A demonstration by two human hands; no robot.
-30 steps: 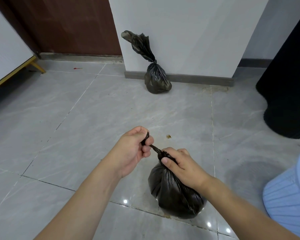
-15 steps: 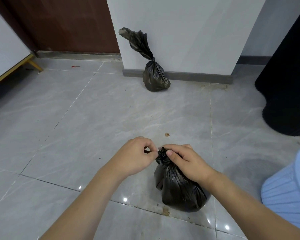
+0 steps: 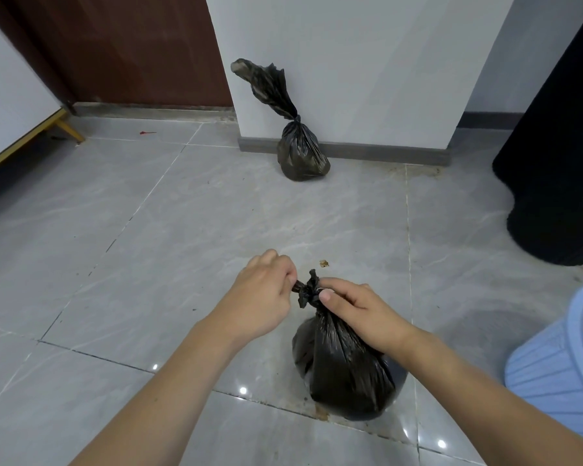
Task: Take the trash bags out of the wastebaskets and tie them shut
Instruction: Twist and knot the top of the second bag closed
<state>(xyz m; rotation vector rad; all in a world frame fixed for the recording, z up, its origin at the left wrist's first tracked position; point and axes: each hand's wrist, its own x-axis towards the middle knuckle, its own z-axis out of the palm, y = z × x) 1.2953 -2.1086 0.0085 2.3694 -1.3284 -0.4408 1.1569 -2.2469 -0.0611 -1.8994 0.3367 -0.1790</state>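
Because its knot (image 3: 308, 290) needs tension from both sides, the near black trash bag (image 3: 345, 371) sits on the grey floor tile (image 3: 148, 230). The left hand (image 3: 263, 297) pinches a tail, and the right hand (image 3: 360, 314) pinches the neck, apparently to steady it. A second tied bag (image 3: 300, 153) leans against the wall (image 3: 350, 62), out of the way, and a blue wastebasket (image 3: 566, 375) stands just right.
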